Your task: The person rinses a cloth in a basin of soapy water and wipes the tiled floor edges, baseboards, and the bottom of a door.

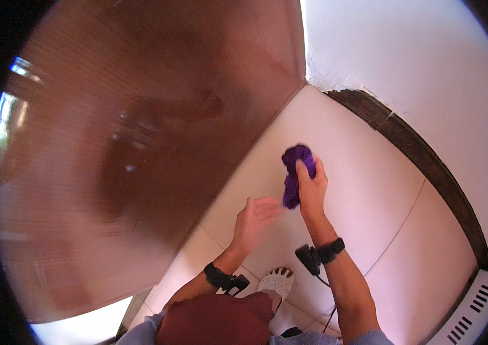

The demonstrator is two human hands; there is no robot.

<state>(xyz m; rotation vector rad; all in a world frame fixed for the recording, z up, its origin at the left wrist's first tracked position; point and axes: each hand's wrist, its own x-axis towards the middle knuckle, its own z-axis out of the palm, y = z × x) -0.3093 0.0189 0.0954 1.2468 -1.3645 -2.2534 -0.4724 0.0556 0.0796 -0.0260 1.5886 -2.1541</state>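
Note:
A purple cloth (292, 185) hangs bunched in my right hand (313, 190), whose thumb and fingers are closed round it. Its lower end dangles beside my palm. Just left of the cloth, my left hand (257, 215) is held up with fingers stretched out and slightly blurred. The left fingertips come close to the cloth's lower end; whether they touch it I cannot tell. Both hands are above the pale tiled floor (359, 190). Each wrist wears a black strap with a small device.
A large glossy brown wooden door or panel (198, 172) fills the left side. At the right runs a white wall (428, 57) with a dark skirting board (405, 126). A white slotted box (471, 305) stands at the lower right. My foot in a white shoe (278, 282) is below.

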